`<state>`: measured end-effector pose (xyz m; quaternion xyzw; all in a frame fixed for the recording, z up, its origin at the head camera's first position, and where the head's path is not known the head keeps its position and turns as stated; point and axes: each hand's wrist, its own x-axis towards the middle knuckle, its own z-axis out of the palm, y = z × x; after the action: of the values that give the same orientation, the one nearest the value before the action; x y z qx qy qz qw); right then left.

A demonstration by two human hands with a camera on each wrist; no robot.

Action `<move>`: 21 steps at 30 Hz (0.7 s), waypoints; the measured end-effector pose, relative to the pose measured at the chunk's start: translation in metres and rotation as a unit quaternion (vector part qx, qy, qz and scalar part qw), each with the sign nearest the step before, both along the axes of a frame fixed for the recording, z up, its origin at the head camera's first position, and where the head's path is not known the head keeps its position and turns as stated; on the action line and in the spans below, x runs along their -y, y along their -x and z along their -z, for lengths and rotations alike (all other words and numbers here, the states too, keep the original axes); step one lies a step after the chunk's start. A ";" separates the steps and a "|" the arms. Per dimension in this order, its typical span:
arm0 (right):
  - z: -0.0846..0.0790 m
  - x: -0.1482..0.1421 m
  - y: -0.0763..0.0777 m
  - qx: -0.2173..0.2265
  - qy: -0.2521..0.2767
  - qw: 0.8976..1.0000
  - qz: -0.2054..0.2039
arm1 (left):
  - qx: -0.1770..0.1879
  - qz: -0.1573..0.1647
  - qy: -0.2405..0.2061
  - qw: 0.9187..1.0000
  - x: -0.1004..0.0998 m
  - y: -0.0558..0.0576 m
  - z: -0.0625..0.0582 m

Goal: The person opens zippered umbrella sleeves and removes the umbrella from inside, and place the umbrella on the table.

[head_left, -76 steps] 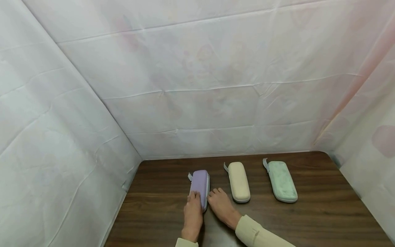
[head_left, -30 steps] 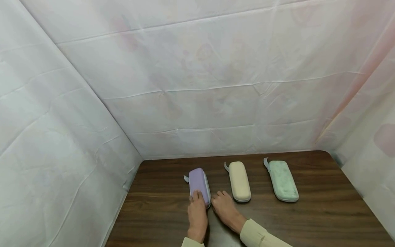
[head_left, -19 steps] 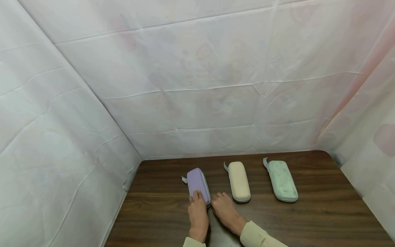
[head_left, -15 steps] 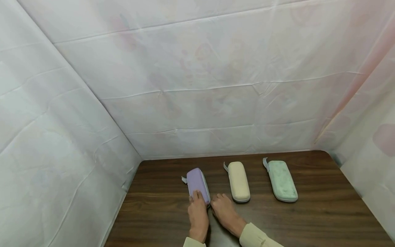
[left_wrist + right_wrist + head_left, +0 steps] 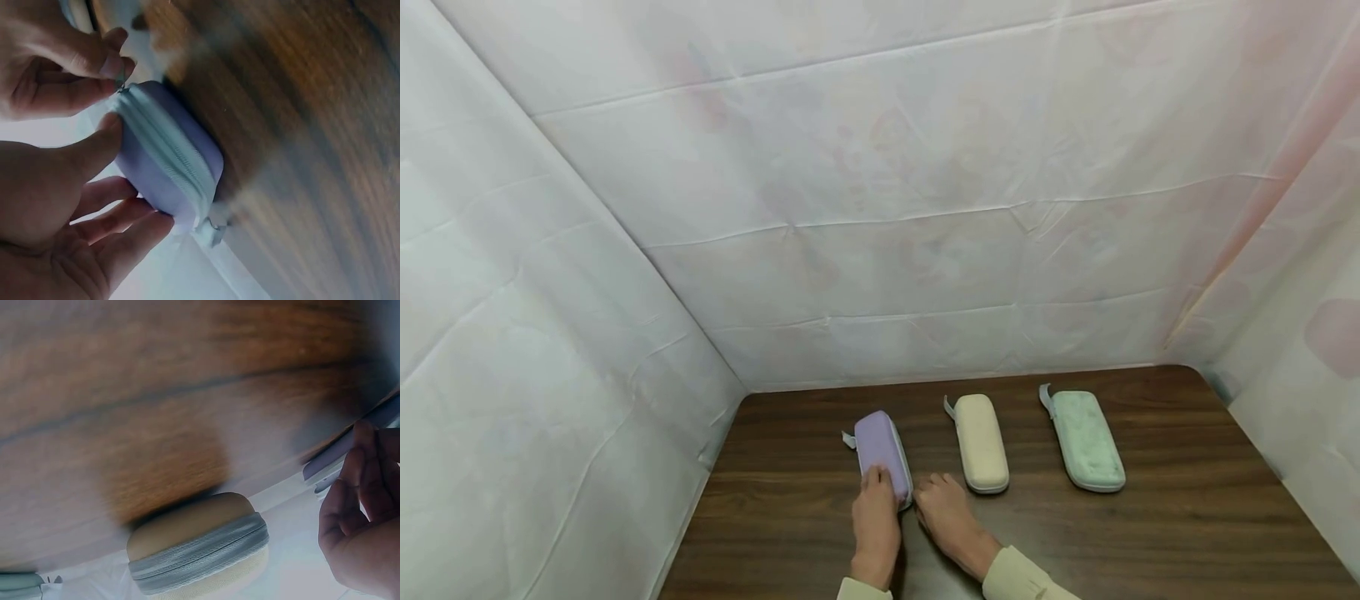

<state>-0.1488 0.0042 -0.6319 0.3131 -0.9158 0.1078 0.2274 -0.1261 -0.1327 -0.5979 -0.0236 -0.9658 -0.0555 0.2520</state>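
Note:
A purple zippered case (image 5: 880, 446) lies on the table, its far end angled left. My left hand (image 5: 876, 521) grips its near end, with the thumb on one side and the fingers spread along the other in the left wrist view. There the pale zipper band (image 5: 169, 144) runs around the case's side, its teeth together where they show. Finger and thumb of my right hand (image 5: 947, 512) pinch the small zipper pull (image 5: 121, 85) at the case's near right corner. A grey fabric loop (image 5: 849, 439) sticks out from the far left of the case.
A cream zippered case (image 5: 982, 442) lies just right of my right hand, and a mint green one (image 5: 1086, 440) farther right. Each has a grey loop at its far left. The dark wooden table (image 5: 775, 500) meets white cloth walls (image 5: 880, 275) behind and beside it.
Since the earliest frame the purple case has turned, its far end swinging left and its near end shifting right. Both hands have moved slightly right with it. The other cases have stayed put.

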 end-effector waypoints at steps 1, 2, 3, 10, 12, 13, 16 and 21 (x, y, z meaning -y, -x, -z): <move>0.000 0.000 0.000 0.000 0.001 1.000 0.001 | -0.005 -0.004 0.003 1.000 -0.001 0.000 0.001; 0.000 0.000 0.000 0.000 0.003 1.000 0.002 | -0.010 -0.009 0.007 1.000 -0.002 0.001 0.003; 0.000 0.000 -0.001 0.001 0.006 1.000 0.002 | -0.015 -0.013 0.010 1.000 -0.003 0.001 0.004; 0.001 0.002 -0.004 0.000 0.014 1.000 0.001 | -0.018 -0.052 0.024 0.998 -0.011 0.000 0.007; 0.001 0.002 -0.005 0.001 0.014 1.000 0.006 | -0.016 -0.061 0.022 0.998 -0.014 0.000 0.006; 0.001 0.002 -0.005 0.001 0.014 1.000 0.008 | -0.015 -0.065 0.021 0.998 -0.015 -0.001 0.006; 0.001 0.002 -0.005 -0.003 0.016 1.000 0.012 | -0.013 -0.074 0.013 0.997 -0.018 0.000 0.006; 0.002 0.002 -0.006 -0.015 0.019 1.000 0.016 | -0.015 -0.080 0.017 0.997 -0.020 0.001 0.007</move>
<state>-0.1430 0.0020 -0.6337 0.2950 -0.9151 0.1172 0.2487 -0.1275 -0.1125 -0.6052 0.0487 -0.9616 -0.0183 0.2694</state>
